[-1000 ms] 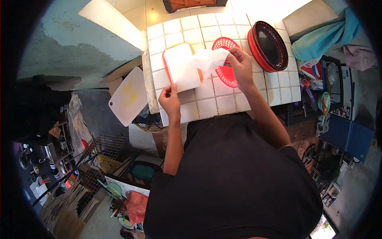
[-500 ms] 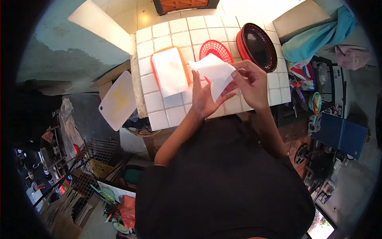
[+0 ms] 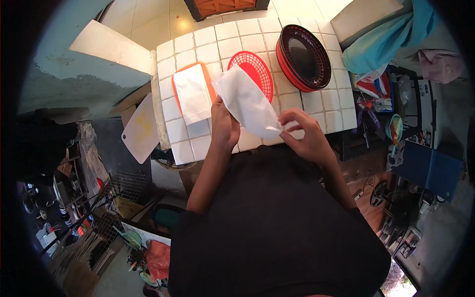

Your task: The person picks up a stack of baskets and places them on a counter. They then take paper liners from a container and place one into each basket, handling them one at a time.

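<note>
A sheet of white paper [image 3: 250,104] is held up between my hands, over the near part of the tiled counter. My left hand [image 3: 223,123] grips its left edge, the fingers partly hidden behind it. At the paper's lower right corner, my right hand [image 3: 306,136] pinches it between thumb and fingers. Behind the paper lies a red plastic basket [image 3: 262,74], partly covered from view. A stack of white paper [image 3: 194,96] rests on an orange-red tray [image 3: 176,94] to the left. Black and red baskets [image 3: 304,57] are stacked on the right.
The white tiled counter [image 3: 185,148] has a raised wall edge [image 3: 114,49] at its left. A stained cutting board [image 3: 143,128] leans beside it. Teal cloth [image 3: 386,44] hangs at the right, above a crate of assorted items. A blue panel [image 3: 428,168] stands lower right.
The paper has opened out from a bunched shape into a longer flat one. Both hands have moved nearer to me, and the whole view has shifted slightly.
</note>
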### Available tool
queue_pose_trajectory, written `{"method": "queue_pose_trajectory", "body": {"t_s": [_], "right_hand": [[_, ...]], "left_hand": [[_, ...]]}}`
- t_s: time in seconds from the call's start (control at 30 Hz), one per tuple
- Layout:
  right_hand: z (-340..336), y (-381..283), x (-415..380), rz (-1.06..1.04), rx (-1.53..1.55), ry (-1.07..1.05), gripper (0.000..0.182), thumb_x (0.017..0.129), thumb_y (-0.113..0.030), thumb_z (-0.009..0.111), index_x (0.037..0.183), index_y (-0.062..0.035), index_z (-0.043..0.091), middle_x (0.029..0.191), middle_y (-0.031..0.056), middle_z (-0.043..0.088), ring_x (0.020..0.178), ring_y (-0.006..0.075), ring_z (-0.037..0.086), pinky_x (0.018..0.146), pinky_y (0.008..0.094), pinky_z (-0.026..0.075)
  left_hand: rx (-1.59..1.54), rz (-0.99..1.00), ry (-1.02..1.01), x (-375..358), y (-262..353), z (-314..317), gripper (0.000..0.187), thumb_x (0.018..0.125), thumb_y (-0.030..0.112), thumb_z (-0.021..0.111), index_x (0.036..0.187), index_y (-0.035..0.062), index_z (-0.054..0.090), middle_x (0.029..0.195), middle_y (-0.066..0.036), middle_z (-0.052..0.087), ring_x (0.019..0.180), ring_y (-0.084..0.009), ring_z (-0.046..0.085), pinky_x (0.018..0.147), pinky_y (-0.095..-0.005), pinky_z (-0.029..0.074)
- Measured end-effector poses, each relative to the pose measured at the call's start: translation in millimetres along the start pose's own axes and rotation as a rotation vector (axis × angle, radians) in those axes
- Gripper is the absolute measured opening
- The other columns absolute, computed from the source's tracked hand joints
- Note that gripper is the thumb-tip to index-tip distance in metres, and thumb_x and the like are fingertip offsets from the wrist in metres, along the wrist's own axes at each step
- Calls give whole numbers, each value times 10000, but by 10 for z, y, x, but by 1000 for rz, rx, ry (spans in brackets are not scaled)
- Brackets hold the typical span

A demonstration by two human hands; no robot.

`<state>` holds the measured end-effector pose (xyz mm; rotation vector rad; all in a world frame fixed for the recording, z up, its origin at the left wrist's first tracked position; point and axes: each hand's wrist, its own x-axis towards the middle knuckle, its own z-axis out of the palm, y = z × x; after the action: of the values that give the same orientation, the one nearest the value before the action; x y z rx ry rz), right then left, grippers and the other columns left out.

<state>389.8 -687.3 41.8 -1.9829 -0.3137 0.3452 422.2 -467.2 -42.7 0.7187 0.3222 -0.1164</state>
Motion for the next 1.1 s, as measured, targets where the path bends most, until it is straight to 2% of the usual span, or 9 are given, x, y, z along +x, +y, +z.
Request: {"method": "queue_pose_trajectory", "body": {"t_s": [0.13,0.2,0.23,0.37,0.47,0.73,0.8,0.97,1.1], "right_hand": [[86,392,145,-35,182,135,318,908,-7,622,1222,-29,575,1192,99,612,1098,194,612,922,340,521],[144,498,340,20,724,60,341,965,-87,559,1300,-23,546,1245,98,593,1136,192,593,979,330,484],[112,534,408,113,772,12,391,1024,-225,467,1353,-21,529,1276,108,598,1155,203,601,1008,337,472],[-36,546,603,221,1162,-164,543,1054,-379,314,1391,-1,507,1319,136,604,1185,218,611,1000,356,493],[-122,542,619,134,1210,-200,558,1007,-345,349,1382,35,512,1318,159,606,1160,224,628,985,359,503],[-119,651,525,46,1109,-222,627,879,-299,478,1362,97,528,1331,206,601,1137,250,642,983,373,507],[-116,656,476,15,757,-270,577,888,-309,501,1298,85,599,1314,186,622,1158,241,630,980,355,499],[-124,502,347,-47,432,-273,351,931,-163,611,1236,4,664,1229,129,649,1099,225,615,913,338,485],[-93,627,378,-166,358,-220,325,964,-195,590,1198,19,661,1198,111,650,1079,202,616,910,316,485]], "left_hand": [[-51,-21,41,-126,-34,157,311,1017,159,585,1299,30,561,1155,-89,694,1002,-200,709,843,-337,598],[98,-61,74,-173,-15,264,307,1018,177,582,1292,40,564,1149,-92,694,975,-198,712,797,-361,607],[92,-52,77,-156,-25,276,307,1018,177,582,1292,40,564,1149,-92,694,975,-198,712,797,-361,607],[176,-7,119,-90,32,263,263,1012,162,572,1242,36,587,1082,-85,709,889,-182,713,711,-351,596],[274,32,138,-3,116,215,241,1016,164,553,1216,37,598,1048,-81,713,837,-170,701,641,-328,561],[79,-1,264,108,186,424,352,1040,347,552,1223,52,604,1067,-68,701,896,-143,672,723,-319,530],[189,68,211,119,153,414,442,1033,437,549,1241,50,600,1100,-69,698,943,-144,669,812,-313,522],[417,220,173,180,114,358,261,952,115,704,1176,-7,651,1035,-66,725,937,-111,666,825,-281,520],[457,241,103,135,198,297,190,965,122,687,1100,-12,687,975,-65,735,868,-112,676,797,-283,532]]}}
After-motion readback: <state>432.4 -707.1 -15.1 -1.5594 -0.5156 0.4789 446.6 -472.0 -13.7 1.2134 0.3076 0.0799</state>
